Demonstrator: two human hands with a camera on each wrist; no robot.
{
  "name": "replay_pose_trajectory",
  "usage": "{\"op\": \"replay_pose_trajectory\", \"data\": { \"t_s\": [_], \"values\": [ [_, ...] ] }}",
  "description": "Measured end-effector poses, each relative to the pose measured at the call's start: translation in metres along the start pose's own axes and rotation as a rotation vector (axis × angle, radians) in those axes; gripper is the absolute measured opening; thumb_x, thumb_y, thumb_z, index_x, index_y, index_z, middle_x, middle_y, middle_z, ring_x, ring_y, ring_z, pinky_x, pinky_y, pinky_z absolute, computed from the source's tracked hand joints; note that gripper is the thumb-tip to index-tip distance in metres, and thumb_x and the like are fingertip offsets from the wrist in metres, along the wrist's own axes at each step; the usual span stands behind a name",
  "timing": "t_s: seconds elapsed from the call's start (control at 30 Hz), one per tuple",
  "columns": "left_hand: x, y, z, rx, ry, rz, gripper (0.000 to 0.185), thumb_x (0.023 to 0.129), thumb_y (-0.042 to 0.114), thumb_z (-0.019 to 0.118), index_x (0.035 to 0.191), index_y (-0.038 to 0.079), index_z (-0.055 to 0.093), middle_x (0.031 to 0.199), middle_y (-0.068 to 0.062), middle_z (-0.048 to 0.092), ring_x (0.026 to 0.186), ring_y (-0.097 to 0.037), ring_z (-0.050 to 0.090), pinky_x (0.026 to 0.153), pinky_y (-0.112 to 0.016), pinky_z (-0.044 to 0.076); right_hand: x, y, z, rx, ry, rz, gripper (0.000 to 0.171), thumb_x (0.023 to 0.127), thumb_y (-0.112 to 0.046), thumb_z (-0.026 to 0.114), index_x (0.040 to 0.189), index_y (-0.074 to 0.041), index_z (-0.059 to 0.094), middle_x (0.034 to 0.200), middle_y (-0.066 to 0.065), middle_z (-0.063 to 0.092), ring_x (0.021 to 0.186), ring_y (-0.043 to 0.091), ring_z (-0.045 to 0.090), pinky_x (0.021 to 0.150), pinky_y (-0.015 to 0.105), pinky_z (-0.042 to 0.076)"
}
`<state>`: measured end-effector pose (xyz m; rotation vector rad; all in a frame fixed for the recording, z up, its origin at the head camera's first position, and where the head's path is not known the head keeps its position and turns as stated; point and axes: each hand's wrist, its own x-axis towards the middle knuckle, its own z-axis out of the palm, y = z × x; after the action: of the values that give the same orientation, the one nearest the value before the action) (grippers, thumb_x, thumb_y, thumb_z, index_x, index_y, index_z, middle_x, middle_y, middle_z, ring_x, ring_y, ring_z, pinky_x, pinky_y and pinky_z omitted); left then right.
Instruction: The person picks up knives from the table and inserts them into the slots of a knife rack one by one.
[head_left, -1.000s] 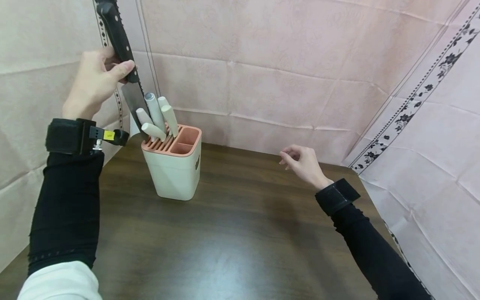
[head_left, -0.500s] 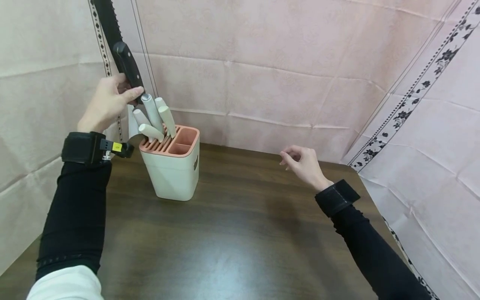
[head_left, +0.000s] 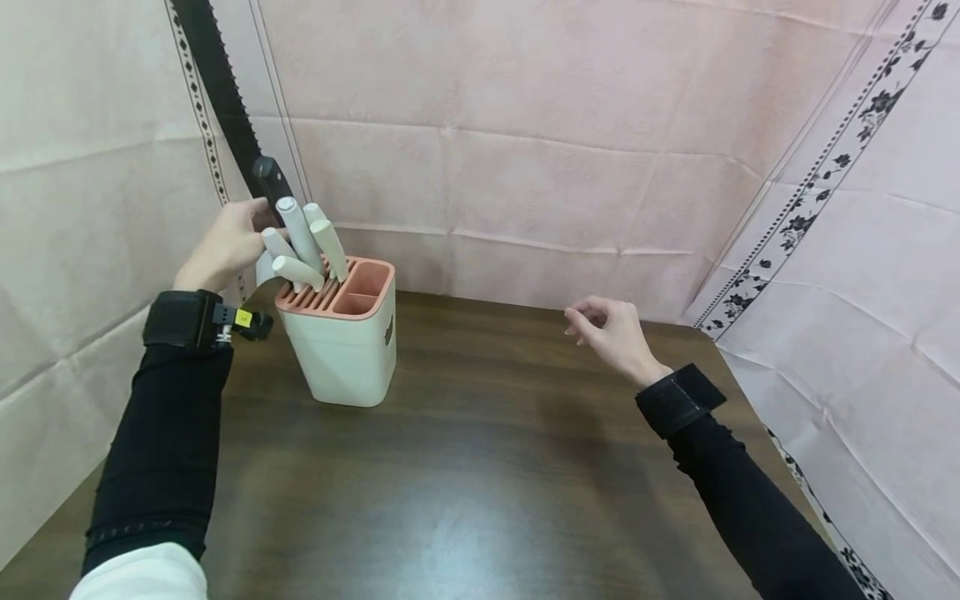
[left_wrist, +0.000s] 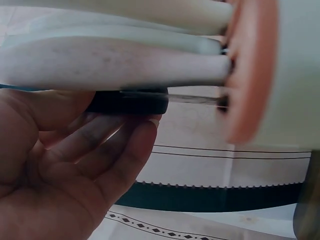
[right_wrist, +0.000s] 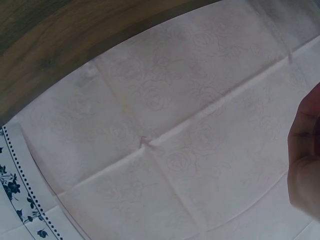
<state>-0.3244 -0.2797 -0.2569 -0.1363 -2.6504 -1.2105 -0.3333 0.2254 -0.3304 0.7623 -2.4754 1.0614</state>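
Observation:
My left hand [head_left: 228,243] pinches the black handle of a knife [left_wrist: 132,102] between thumb and fingers. In the left wrist view a short stretch of its blade shows between the handle and a slot in the block's orange top; the rest of the blade is hidden inside. The knife block [head_left: 337,354] is pale green-white and stands upright at the left of the table. Several white-handled tools [head_left: 298,235] lean out of its slots beside the black handle. My right hand [head_left: 611,337] hovers over the right side of the table with loosely curled fingers, holding nothing.
The brown wooden table [head_left: 450,467] spreads in front of the block. Pinkish patterned cloth [head_left: 525,167] hangs behind and at both sides, close to the left hand. Two open compartments [head_left: 363,287] take up the right part of the block's top.
My left hand has moved down and right with the knife, sinking the blade into the block until the handle stands close above the top. The right hand has hardly moved.

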Motion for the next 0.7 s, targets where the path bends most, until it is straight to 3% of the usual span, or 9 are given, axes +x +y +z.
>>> {"op": "replay_pose_trajectory", "data": {
  "t_s": [0.23,0.33,0.6,0.7],
  "values": [
    [0.003,-0.008,0.004,0.027,-0.012,-0.01,0.054,0.094,-0.005,0.041,0.147,-0.006,0.029,0.144,-0.035,0.038,0.136,-0.049,0.033,0.112,-0.063,0.024,-0.001,0.003,0.002,0.006,0.009,0.009,0.016,0.095,-0.018,0.061,0.094,-0.006,0.07,0.074,0.014,0.073,0.052,0.006,0.06,0.054,0.017,0.049],
    [0.003,-0.012,0.004,0.028,-0.025,-0.023,0.061,0.09,-0.012,0.036,0.149,-0.006,0.023,0.148,-0.035,0.031,0.138,-0.05,0.028,0.113,-0.063,0.021,-0.002,0.004,0.003,0.009,0.015,0.003,0.016,0.095,-0.018,0.061,0.093,-0.005,0.07,0.074,0.015,0.073,0.052,0.006,0.06,0.054,0.017,0.048],
    [0.004,-0.017,0.007,0.077,-0.015,-0.01,0.06,0.091,-0.01,0.037,0.149,-0.008,0.022,0.146,-0.037,0.032,0.124,-0.048,0.038,0.109,-0.062,0.028,-0.005,0.006,0.003,0.002,0.016,0.002,0.016,0.094,-0.017,0.062,0.094,-0.004,0.071,0.073,0.012,0.073,0.05,0.005,0.06,0.052,0.017,0.049],
    [0.005,-0.017,0.007,0.074,-0.017,-0.004,0.059,0.092,-0.008,0.037,0.149,-0.007,0.022,0.146,-0.037,0.033,0.125,-0.048,0.038,0.109,-0.062,0.028,-0.008,0.008,0.004,-0.002,0.015,0.016,0.015,0.094,-0.017,0.062,0.094,-0.004,0.07,0.073,0.011,0.073,0.051,0.006,0.06,0.053,0.018,0.048]
  ]
}}
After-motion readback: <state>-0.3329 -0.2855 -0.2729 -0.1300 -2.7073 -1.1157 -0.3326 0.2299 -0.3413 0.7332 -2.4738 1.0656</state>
